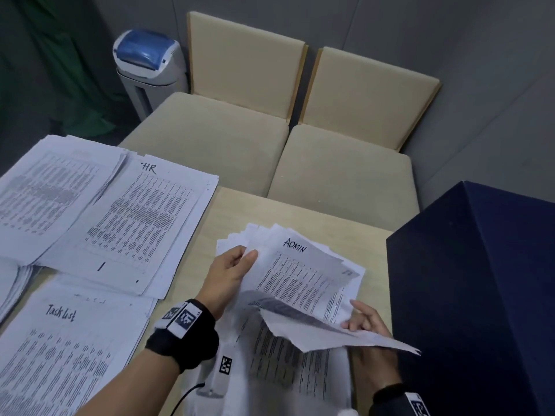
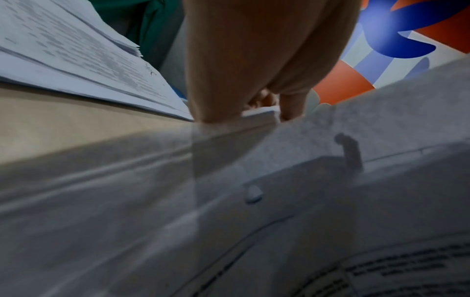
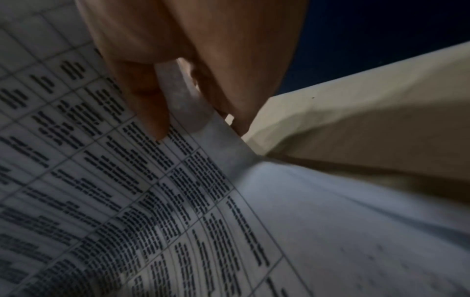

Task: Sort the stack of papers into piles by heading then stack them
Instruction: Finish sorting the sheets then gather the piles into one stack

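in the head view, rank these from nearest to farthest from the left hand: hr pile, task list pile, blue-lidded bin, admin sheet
1. ADMIN sheet, touching the left hand, on its right.
2. HR pile and Task List pile, both to its left; too close to call.
3. Blue-lidded bin, far back on the floor.

Both forearms are bare, no sleeves. The left wrist band (image 1: 183, 334) is a black fabric strap carrying a white block with black-and-white square code markers on top. Just below the band hangs a white camera housing (image 1: 220, 373) bearing another square code marker, with a thin black cable (image 1: 186, 397) trailing from it. The right wrist band (image 1: 399, 400) is likewise black with a white marker block. Both hands are ungloved.
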Motion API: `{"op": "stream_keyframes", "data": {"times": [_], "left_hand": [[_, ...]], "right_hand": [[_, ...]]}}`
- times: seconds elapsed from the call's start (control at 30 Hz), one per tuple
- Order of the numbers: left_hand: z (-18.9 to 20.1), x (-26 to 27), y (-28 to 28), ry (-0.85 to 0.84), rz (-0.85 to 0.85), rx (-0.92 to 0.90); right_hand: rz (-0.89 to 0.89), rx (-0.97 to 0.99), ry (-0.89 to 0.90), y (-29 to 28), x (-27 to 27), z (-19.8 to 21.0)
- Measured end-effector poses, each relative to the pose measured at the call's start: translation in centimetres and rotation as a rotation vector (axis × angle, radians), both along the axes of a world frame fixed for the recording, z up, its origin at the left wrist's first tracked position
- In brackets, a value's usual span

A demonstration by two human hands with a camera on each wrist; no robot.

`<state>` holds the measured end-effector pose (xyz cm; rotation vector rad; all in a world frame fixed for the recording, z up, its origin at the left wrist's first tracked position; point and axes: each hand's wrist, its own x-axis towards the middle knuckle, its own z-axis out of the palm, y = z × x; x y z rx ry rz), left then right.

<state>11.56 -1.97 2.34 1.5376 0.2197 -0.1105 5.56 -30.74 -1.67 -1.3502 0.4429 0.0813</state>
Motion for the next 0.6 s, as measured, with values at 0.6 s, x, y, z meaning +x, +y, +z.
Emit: {"op": "stream_keyframes", "data": {"times": [0.6], "left_hand": [[0.2,-0.5,-0.6,0.170,-0.040,-0.068]], "right_hand": [[0.028,0.146,0.080,0.2,0.8,-0.7]]}}
